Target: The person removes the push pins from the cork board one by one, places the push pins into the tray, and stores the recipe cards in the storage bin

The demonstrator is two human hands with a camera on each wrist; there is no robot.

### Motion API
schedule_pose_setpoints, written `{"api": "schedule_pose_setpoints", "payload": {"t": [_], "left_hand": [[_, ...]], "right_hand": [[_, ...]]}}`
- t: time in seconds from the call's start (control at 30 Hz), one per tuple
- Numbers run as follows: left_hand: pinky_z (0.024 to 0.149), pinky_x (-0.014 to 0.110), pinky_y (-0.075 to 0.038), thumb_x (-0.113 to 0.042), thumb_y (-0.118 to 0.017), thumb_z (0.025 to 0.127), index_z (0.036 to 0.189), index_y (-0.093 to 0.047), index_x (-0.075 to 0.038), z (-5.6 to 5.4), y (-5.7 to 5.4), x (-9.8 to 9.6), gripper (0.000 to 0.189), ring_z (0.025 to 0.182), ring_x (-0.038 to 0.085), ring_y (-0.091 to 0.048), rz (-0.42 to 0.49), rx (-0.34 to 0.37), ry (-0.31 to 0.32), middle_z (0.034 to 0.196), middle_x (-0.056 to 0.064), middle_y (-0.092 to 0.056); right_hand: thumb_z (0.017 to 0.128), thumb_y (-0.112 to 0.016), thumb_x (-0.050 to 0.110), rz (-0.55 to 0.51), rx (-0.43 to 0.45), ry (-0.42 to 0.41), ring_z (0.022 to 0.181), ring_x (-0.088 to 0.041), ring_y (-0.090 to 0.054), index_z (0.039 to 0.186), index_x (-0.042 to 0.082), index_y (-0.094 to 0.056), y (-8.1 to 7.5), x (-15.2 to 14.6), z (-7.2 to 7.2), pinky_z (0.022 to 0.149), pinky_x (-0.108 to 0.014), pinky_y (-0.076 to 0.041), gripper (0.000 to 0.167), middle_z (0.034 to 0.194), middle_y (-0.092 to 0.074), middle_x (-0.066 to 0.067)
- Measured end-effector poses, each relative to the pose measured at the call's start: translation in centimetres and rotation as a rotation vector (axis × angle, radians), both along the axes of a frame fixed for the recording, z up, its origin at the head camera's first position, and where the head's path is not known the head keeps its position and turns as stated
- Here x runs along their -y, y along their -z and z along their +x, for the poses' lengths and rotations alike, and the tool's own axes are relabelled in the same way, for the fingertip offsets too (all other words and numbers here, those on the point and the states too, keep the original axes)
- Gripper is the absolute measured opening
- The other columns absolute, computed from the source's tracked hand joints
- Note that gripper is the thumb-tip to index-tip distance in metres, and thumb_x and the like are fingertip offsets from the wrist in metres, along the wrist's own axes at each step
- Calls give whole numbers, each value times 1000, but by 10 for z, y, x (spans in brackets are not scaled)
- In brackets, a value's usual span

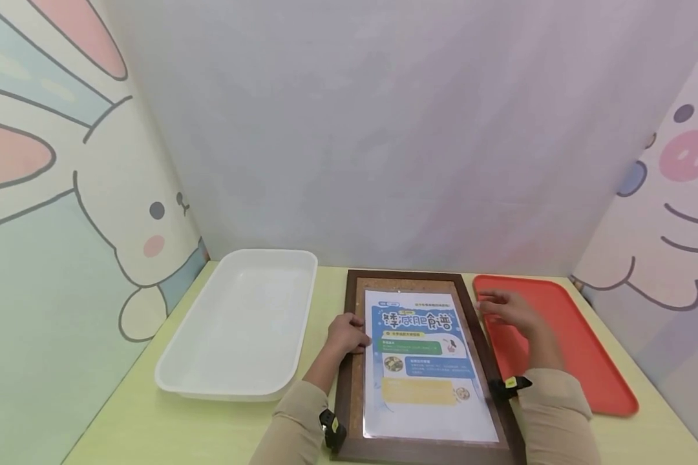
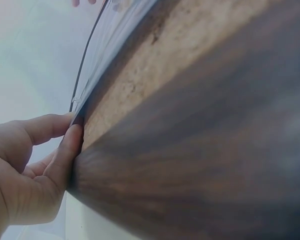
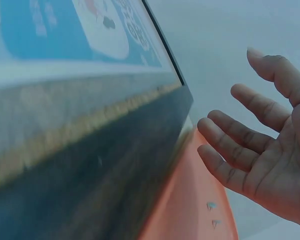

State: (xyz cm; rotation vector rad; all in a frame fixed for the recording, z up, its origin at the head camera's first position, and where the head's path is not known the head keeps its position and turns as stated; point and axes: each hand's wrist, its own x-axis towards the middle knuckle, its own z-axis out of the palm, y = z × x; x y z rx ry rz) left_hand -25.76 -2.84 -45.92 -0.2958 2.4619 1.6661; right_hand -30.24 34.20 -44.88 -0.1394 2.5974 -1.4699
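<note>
A printed poster sheet point(image 1: 421, 361) with Chinese text, glossy like plastic, lies on a cork board point(image 1: 356, 387) in a dark brown frame point(image 1: 465, 452). A tiny pin-like dot shows at its top edge. My left hand point(image 1: 346, 334) is over the frame's left side. In the left wrist view, the thumb and index finger of my left hand point(image 2: 37, 167) pinch the sheet's edge point(image 2: 107, 57). My right hand point(image 1: 508, 311) hovers by the frame's upper right side, over the red tray point(image 1: 558, 349). Its fingers are spread and loosely bent, holding nothing, in the right wrist view.
Two small pin-like things point(image 3: 211, 206) lie on the red tray. A deep white tray point(image 1: 244, 323) stands left of the frame on the pale yellow-green table point(image 1: 209, 433). A grey back wall point(image 1: 349, 129) and side walls with cartoon animals enclose the table.
</note>
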Motion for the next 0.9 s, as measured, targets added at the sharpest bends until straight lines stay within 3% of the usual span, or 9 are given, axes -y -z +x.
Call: {"api": "schedule_pose_setpoints", "payload": {"t": [0.13, 0.3, 0.47, 0.57, 0.67, 0.9], "left_hand": [[48, 24, -54, 10, -74, 67, 100, -59, 0, 0, 1, 0, 38, 58, 19, -59, -4, 9, -3, 81, 12, -53], [48, 25, -54, 10, -74, 68, 101, -60, 0, -1, 2, 0, 37, 58, 19, -59, -7, 1, -3, 80, 12, -54], [48, 24, -54, 10, -74, 68, 101, -60, 0, 0, 1, 0, 37, 59, 19, -59, -6, 2, -3, 79, 12, -54], [48, 25, -54, 10, -74, 68, 101, -59, 0, 0, 1, 0, 38, 59, 19, -59, -2, -1, -5, 80, 12, -54], [49, 25, -54, 10, -74, 67, 101, -59, 0, 1, 1, 1, 38, 60, 19, -60, 3, 2, -7, 82, 12, -54], [48, 24, -54, 10, -75, 67, 100, -59, 0, 4, 4, 2, 38, 59, 19, -59, -2, 20, -17, 82, 12, -53]], "right_hand": [[78, -70, 48, 26, 1, 14, 105, -32, -53, 136, 5, -43, -2, 15, -5, 81, -46, -52, 78, 131, -46, -20], [82, -68, 42, 36, -14, 10, 104, -37, -50, 134, 6, -47, -4, 31, -13, 80, -45, -52, 66, 126, -48, -22], [74, -72, 50, 24, -44, 22, 100, -32, -54, 128, 12, -53, 22, 34, -41, 78, -41, -54, 68, 121, -53, -15], [67, -72, 59, 51, -70, 11, 99, -33, -56, 126, 14, -54, 32, 41, -52, 80, -45, -53, 76, 120, -54, -15], [65, -74, 59, 57, -72, 15, 99, -34, -55, 125, 14, -55, 26, 59, -50, 82, -47, -51, 77, 120, -55, -15], [79, -72, 34, 46, -79, -16, 101, -33, -54, 125, 5, -56, 5, 106, -34, 79, -40, -52, 56, 118, -55, -18]]}}
